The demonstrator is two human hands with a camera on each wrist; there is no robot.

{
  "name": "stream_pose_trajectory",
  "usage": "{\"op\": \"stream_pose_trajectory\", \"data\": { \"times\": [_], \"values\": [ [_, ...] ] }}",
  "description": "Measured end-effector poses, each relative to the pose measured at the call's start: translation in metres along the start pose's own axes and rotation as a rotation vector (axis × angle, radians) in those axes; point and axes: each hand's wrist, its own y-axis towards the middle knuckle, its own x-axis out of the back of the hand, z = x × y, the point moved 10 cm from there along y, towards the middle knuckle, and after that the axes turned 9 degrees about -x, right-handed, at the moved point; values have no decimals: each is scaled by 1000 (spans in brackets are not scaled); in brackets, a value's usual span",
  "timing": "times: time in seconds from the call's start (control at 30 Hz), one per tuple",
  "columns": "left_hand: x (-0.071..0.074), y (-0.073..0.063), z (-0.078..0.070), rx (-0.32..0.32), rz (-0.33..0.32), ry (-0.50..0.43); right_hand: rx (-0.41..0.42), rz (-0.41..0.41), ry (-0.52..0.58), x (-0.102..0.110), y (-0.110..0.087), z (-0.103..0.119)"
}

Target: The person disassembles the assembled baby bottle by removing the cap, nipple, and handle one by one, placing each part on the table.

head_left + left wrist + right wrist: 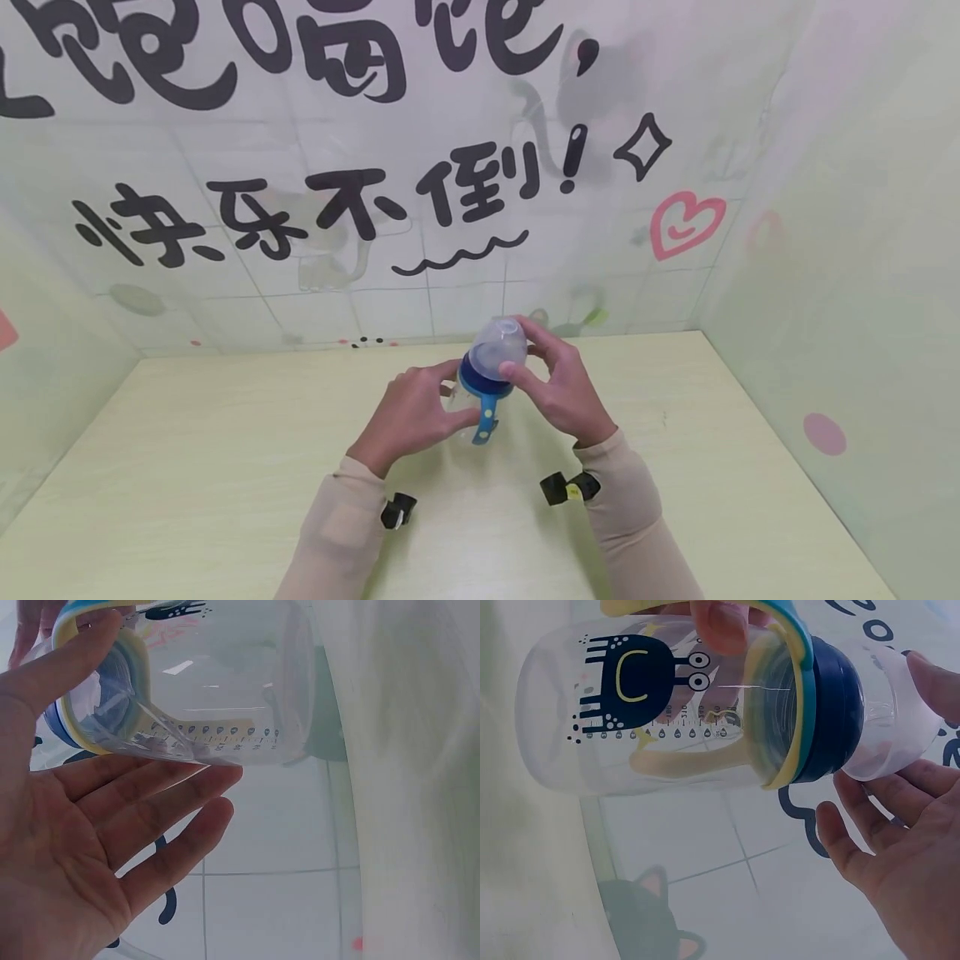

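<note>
Head view: baby bottle (pixel 484 382) between both hands, over the bench (pixel 465 542); long axis near upright, leaning slightly right, dome cap (pixel 498 350) up. Left hand (pixel 408 412) on its left, clamped on body and blue handle (pixel 487 418); right hand (pixel 564 393) nearer the top, thumb and fingers closed round the cap.

Left wrist view: thumb over handle, fingers against the clear body. Base faces bench side; contact, can't tell. Measuring scale (pixel 217 733) readable, no liquid visible inside.

Right wrist view: cap sits over the navy collar (pixel 837 712), thumb and fingers on opposite sides of it. Nipple inside cap: can't make out.
</note>
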Motion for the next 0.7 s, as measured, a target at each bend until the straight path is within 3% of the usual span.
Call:
{"op": "stream_pose_trajectory", "data": {
  "times": [0.37,0.7],
  "values": [
    [-2,-1,7,23,7,16,-11,-128,17,20,-1,6],
    [-1,-1,11,43,17,19,-77,-152,80,34,0,-11]
  ]
}}
